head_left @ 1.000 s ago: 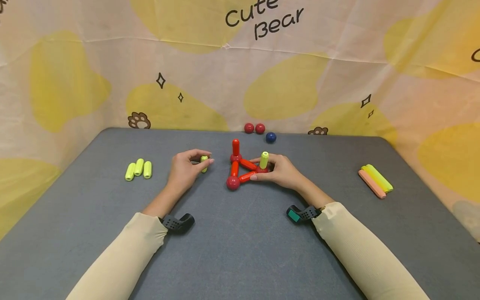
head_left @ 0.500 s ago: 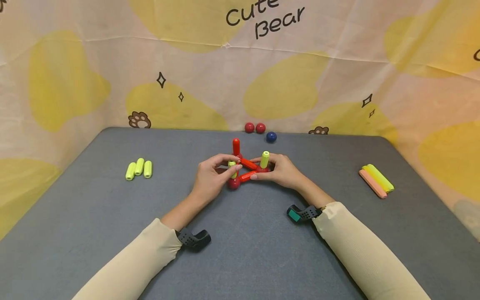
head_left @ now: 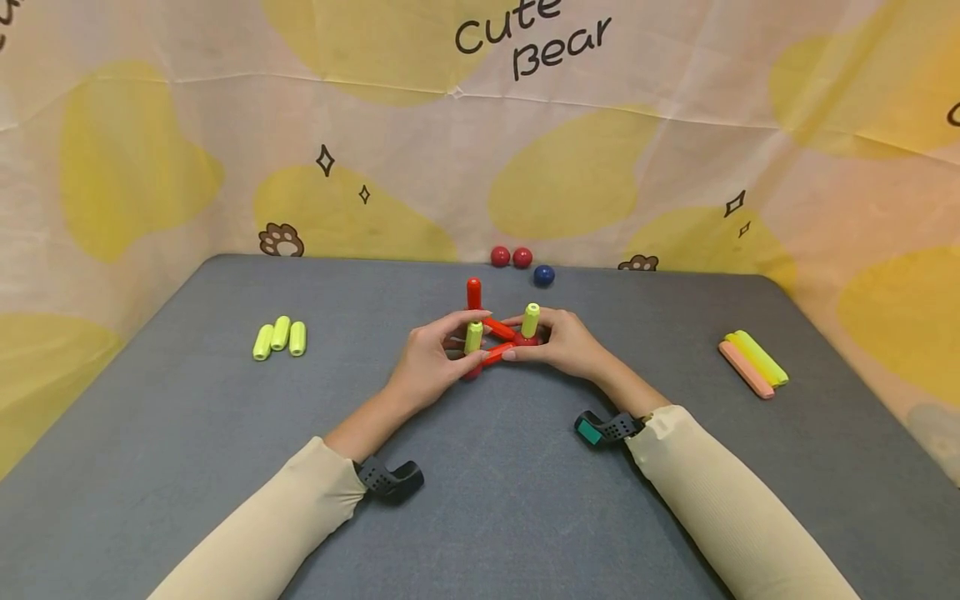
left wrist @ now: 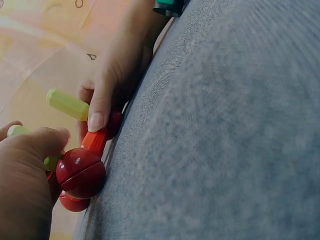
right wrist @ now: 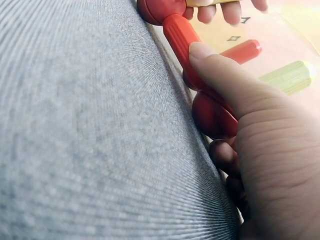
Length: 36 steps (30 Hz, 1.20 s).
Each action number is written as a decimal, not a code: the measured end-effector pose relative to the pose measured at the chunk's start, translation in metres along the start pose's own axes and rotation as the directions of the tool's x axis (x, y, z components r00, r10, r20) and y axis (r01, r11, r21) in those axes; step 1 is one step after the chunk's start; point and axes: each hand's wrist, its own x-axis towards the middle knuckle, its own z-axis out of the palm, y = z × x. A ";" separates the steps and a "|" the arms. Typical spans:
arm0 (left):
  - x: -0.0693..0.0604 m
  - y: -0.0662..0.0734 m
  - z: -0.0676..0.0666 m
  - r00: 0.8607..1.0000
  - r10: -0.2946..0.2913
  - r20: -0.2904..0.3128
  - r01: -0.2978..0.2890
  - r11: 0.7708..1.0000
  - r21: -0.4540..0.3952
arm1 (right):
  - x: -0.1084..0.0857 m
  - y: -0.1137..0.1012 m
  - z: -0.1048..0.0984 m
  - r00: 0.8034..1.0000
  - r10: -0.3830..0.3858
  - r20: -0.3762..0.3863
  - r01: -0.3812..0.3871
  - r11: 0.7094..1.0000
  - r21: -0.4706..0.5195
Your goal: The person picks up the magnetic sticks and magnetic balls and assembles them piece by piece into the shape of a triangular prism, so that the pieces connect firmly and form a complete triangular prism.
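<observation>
Red balls and red rods form a triangular frame (head_left: 498,355) on the table, with a red rod (head_left: 474,293) upright at its far corner. My right hand (head_left: 564,337) grips the right corner's red ball (right wrist: 215,114), its thumb along a red rod. A yellow-green rod (head_left: 530,320) stands on that ball. Another yellow-green rod (head_left: 473,337) is upright on the near red ball (left wrist: 81,173). My left hand (head_left: 429,354) surrounds this rod, index finger and thumb spread wide on either side of it. The left hand hides much of the near corner.
Several loose yellow-green rods (head_left: 281,333) lie at the left. Two red balls (head_left: 500,257) and a blue ball (head_left: 543,275) sit at the back edge. Long yellow and salmon rods (head_left: 746,371) lie side by side at the right. A printed cloth (head_left: 420,167) hangs behind the table.
My left hand has carried a yellow-green rod rightward to the frame's near ball, and its thumb and index finger have spread apart. The right hand keeps its place.
</observation>
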 end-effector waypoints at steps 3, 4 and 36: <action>0.000 -0.001 0.000 1.000 -0.008 -0.007 0.008 0.999 0.042 | 0.000 0.000 0.000 1.000 -0.002 -0.009 0.002 1.000 -0.016; 0.000 -0.001 0.000 1.000 -0.013 -0.016 0.014 0.999 0.053 | -0.001 0.000 0.000 1.000 0.000 -0.014 0.000 1.000 -0.024; 0.002 -0.006 0.001 0.996 -0.083 -0.037 0.085 0.995 0.043 | 0.034 0.023 -0.020 0.873 0.171 -0.456 -0.239 0.966 -0.096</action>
